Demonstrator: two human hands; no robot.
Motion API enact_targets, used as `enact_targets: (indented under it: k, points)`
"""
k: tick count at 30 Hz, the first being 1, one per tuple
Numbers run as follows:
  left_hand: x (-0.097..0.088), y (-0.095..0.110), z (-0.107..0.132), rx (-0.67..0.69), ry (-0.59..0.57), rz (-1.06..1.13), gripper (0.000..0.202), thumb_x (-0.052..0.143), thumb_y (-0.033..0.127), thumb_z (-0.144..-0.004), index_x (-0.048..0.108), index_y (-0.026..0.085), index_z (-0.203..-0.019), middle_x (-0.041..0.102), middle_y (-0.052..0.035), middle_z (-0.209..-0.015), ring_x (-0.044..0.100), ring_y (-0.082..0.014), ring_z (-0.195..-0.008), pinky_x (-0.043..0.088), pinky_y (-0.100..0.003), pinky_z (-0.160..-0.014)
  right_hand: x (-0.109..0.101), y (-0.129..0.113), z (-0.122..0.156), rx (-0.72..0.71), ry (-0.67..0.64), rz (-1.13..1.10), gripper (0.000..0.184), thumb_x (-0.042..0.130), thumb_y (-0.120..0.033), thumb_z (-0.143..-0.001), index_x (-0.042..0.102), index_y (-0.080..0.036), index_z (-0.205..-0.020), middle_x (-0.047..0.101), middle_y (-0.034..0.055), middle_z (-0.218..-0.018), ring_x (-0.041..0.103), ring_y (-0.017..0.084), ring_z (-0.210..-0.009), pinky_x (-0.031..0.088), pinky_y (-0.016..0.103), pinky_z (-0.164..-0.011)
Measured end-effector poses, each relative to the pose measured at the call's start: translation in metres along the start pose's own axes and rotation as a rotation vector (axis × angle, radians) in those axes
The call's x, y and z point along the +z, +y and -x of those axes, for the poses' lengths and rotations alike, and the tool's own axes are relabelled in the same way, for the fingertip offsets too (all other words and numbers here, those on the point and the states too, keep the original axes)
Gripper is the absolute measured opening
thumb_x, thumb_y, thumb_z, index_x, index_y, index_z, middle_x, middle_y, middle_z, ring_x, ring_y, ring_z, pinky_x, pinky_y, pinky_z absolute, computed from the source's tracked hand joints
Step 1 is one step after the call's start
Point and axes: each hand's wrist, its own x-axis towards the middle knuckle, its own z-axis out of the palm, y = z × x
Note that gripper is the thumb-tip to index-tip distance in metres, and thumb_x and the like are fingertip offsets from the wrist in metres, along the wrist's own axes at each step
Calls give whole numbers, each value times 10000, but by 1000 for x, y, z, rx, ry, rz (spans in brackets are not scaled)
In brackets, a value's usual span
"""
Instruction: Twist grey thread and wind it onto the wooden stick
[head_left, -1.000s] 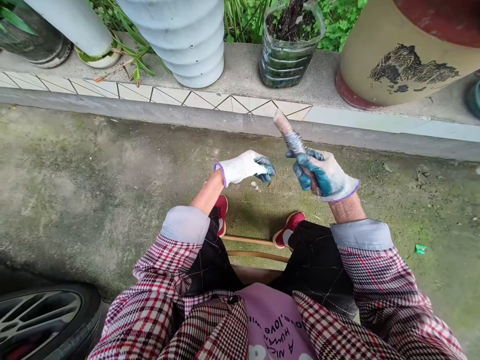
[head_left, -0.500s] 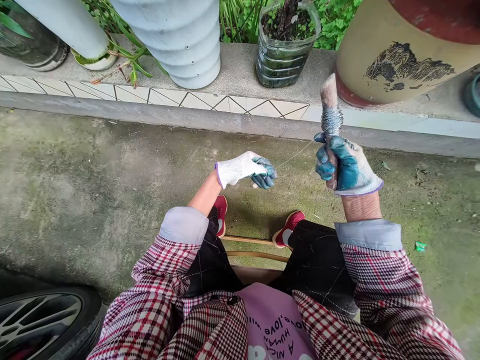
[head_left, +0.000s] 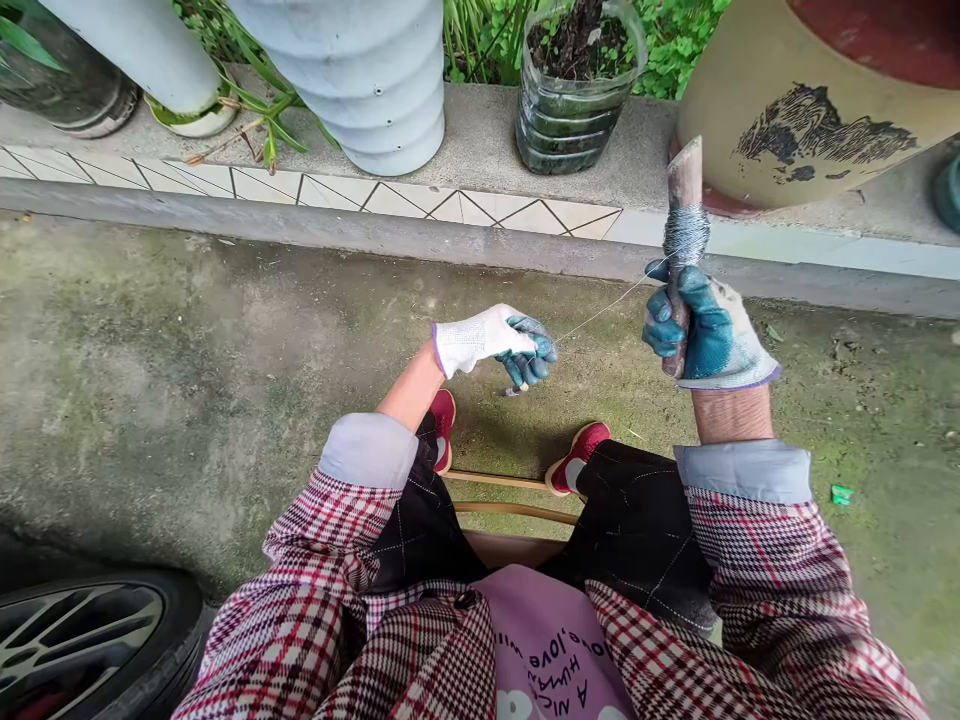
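My right hand (head_left: 709,325), in a white glove with a blue coated palm, is wrapped around a wooden stick (head_left: 685,175) held upright. Grey metal wire (head_left: 685,235) is wound in a thick coil about the stick, just above my fingers. From the coil one thin strand runs taut, down and leftward, to my left hand (head_left: 517,345). That hand wears a matching glove, and its fingers are closed on the strand. Below them a small pale piece (head_left: 516,389) pokes out; its kind is unclear.
A tiled ledge (head_left: 480,130) bears a white ribbed pot (head_left: 352,80), a cut plastic bottle planter (head_left: 566,125) and a large beige pot (head_left: 817,110). A car wheel (head_left: 90,640) is at lower left. Green litter (head_left: 841,494) lies on the concrete floor.
My right hand has moved slightly right with the stick, lengthening the wire strand between my hands. My left hand has barely shifted; the small pale piece beneath its fingers shows more.
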Motion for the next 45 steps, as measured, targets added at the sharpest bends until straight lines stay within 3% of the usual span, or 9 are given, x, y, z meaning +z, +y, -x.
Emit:
enact_targets:
  k: [4,8,15,21,27,32,37,45]
  points:
    - [-1,-2,-3,16,-4,-6,384,944,337,-706,774,94,-949,814,-139,-820,760,-202,-671,629,-329,-658,0,-1,0,-2,13,25,431,795,-494,-798,683,-233,-1121,487,-65,-658,300,100,-471,199,322,-457]
    - [-3,-7,-8,23,89,-53,310,889,249,-752,765,81,-980,809,-131,-813,739,-172,-620,603,-308,-618,0,-2,0,6,19,14,422,792,-484,-803,691,-237,-1130,489,-61,-670,300,102,-476,214,327,-452]
    - [-7,-18,-15,26,192,-95,289,877,302,-795,739,87,-930,807,-137,-817,707,-142,-565,575,-275,-564,1,-1,0,11,23,35,434,788,-492,-804,698,-238,-1144,480,-56,-661,296,108,-474,217,321,-445]
    - [-12,-22,-21,49,238,-47,208,844,233,-819,713,93,-898,796,-119,-783,715,-150,-564,592,-291,-570,1,-2,1,-7,18,-24,372,793,-433,-842,714,-210,-1130,505,-53,-653,311,105,-467,210,315,-442]
    - [-2,-12,-16,53,271,-46,139,812,152,-806,686,101,-836,761,-74,-704,686,-127,-537,575,-264,-557,0,-5,2,5,36,-25,393,819,-446,-817,716,-221,-1122,504,-55,-650,308,101,-461,203,311,-440]
    - [9,-9,-15,106,301,-36,136,747,55,-777,640,132,-746,660,13,-627,620,-78,-525,513,-213,-530,-2,-4,1,-2,33,-7,467,827,-505,-774,678,-228,-1119,490,-62,-669,281,99,-475,190,320,-460]
    - [19,-5,-11,116,294,-40,123,695,74,-830,636,151,-754,609,36,-610,536,-51,-490,431,-202,-500,-5,-2,-5,-8,63,62,448,763,-562,-779,631,-258,-1080,440,-59,-720,233,111,-533,184,334,-522]
    - [18,8,-2,302,539,80,112,717,140,-839,616,165,-798,576,64,-613,434,-31,-447,346,-209,-461,-8,3,-15,60,75,53,353,717,-515,-833,604,-271,-1063,408,-68,-715,200,118,-550,171,333,-548]
